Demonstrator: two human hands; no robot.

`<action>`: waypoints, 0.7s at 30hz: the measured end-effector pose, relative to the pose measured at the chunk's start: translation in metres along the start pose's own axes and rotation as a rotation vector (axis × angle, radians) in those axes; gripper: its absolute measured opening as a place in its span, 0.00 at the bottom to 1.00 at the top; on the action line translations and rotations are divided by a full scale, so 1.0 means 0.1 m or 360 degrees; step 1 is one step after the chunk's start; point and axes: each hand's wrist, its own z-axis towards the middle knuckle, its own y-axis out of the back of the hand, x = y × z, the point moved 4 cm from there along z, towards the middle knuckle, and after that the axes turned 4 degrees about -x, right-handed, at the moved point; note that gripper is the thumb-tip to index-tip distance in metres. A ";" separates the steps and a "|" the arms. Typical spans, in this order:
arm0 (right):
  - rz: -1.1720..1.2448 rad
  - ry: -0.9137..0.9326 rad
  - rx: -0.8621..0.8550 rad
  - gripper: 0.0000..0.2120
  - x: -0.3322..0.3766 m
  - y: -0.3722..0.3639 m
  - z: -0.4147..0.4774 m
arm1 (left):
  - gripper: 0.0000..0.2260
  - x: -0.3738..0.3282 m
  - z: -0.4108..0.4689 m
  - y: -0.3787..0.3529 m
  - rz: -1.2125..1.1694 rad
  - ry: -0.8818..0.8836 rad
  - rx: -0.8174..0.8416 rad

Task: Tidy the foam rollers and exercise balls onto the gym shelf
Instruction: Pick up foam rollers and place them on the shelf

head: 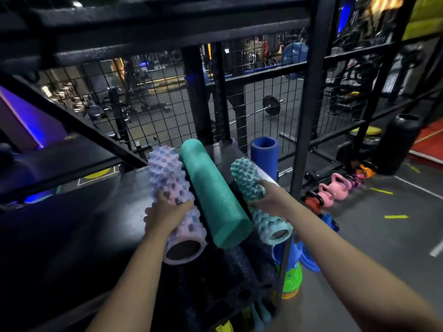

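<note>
Three foam rollers lie side by side on the black gym shelf (96, 212), their near ends hanging over its front edge. My left hand (165, 212) grips the pink-and-lilac knobbly roller (167, 173) on the left. A smooth teal roller (213, 195) rests untouched in the middle. On the right, my right hand (268, 197) wraps around the teal spiky roller (249, 178) at its middle. No exercise ball shows in the view.
A blue foam tube (265, 156) stands upright behind the shelf against the wire mesh (167, 92). Black rollers (230, 279) lie on the level below. Pink and orange kettlebells (335, 185) line the floor to the right. A black post (309, 104) rises beside the shelf.
</note>
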 end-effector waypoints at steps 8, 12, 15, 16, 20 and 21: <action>-0.0107 0.0172 -0.0200 0.29 0.22 0.16 0.46 | 0.50 0.15 0.12 0.00 -0.0062 0.0005 0.0031; -0.0150 0.0191 -0.0237 0.18 0.11 0.01 0.60 | 0.51 0.10 0.16 -0.06 0.0013 0.0020 -0.0010; -0.0080 0.0200 -0.0223 0.24 -0.01 0.06 0.68 | 0.52 0.07 0.18 -0.11 0.0102 0.0024 -0.0064; -0.0054 0.0189 -0.0201 0.26 -0.03 0.11 0.70 | 0.53 0.05 0.19 -0.13 0.0142 0.0015 -0.0085; -0.0053 0.0226 -0.0111 0.27 -0.08 0.22 0.76 | 0.56 -0.13 0.16 -0.24 0.0390 -0.0035 -0.0155; -0.0050 0.0242 -0.0104 0.27 -0.08 0.23 0.78 | 0.56 -0.20 0.13 -0.28 0.0471 -0.0023 -0.0162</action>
